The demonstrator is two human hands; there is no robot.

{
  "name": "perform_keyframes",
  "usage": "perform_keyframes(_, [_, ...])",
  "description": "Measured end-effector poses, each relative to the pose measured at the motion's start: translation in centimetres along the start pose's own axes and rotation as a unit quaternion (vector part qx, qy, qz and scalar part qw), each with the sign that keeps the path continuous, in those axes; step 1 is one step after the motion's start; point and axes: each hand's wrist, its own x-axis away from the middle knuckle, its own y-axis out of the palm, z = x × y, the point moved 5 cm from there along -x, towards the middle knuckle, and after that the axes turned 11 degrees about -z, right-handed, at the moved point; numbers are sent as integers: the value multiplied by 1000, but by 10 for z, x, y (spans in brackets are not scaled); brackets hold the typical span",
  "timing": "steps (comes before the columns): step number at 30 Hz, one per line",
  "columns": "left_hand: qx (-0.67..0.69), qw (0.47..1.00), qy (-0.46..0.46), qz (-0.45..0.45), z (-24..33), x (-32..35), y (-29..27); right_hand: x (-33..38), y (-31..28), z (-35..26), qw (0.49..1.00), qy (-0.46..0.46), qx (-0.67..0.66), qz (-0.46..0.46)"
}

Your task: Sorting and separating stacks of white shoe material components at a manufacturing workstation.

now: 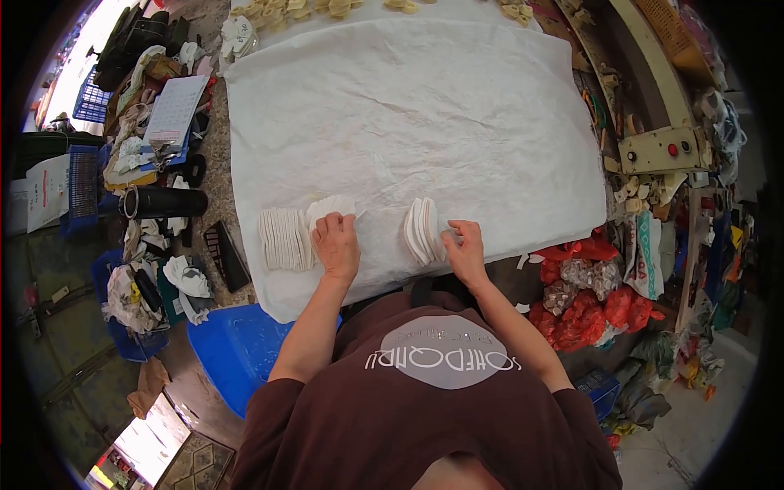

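Note:
A white cloth (408, 106) covers the worktable in front of me. Near its front left edge stands a row of thin white pads (286, 239), packed on edge side by side. More flat white pads (330, 206) lie fanned out just right of that row. My left hand (336, 247) rests over these, fingers curled at their near edge; the fingertips seem to pinch one pad. A smaller bundle of curved white pads (421, 232) leans together in the middle. Beside its right side is my right hand (465, 251), thumb and forefinger slightly apart, thumb by the bundle's edge.
Cream-coloured pieces (294, 10) lie along the far edge. A black cylinder (165, 202), a clipboard (173, 114) and rags crowd the left side. A blue bin (237, 351) stands below left. At right are a control box (660, 151) and red plastic bags (580, 306).

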Motion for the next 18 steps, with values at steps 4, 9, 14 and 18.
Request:
perform_keyframes(4, [340, 926, -148, -66, -2, 1, -7, 6, -20, -21, 999, -12, 21, 47])
perform_keyframes(9, [611, 767, -131, -142, 33, 4, -49, 11, -19, -74, 988, 10, -122, -99])
perform_keyframes(14, [579, 805, -66, -114, 66, 9, -73, 18, -15, -123, 976, -25, -182, -119])
perform_keyframes(18, [511, 847, 71, -124, 89, 9, -103, 19, -19, -130, 974, -76, -124, -173])
